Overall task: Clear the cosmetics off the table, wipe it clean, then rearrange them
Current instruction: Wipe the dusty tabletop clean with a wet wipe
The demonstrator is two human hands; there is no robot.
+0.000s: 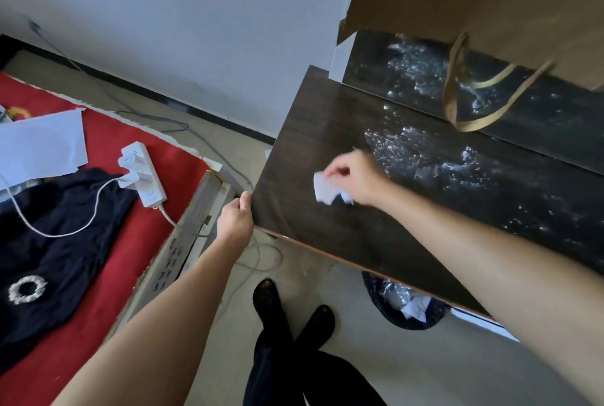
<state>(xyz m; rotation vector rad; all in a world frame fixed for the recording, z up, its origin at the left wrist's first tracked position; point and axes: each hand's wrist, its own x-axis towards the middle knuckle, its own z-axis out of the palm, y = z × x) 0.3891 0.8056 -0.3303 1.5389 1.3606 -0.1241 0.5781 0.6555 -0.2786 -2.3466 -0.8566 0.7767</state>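
Note:
A dark wooden table (310, 131) fills the right of the head view, bare of cosmetics. My right hand (356, 176) presses a crumpled white tissue (327, 189) onto its left part. Wet, shiny streaks (425, 157) cover the tabletop to the right of that hand. My left hand (237, 217) grips the table's near left corner. A brown paper bag (490, 13) with flat handles (457, 95) hangs over the table's far right side. A mirror (539, 111) at the back reflects the wet surface.
A red mat (147, 242) lies on the floor at left with a white power strip (143, 173), cables, dark clothing (58, 242) and white paper (39, 147). A bin with a dark liner (402, 304) stands under the table. My dark-socked feet (294, 314) are below.

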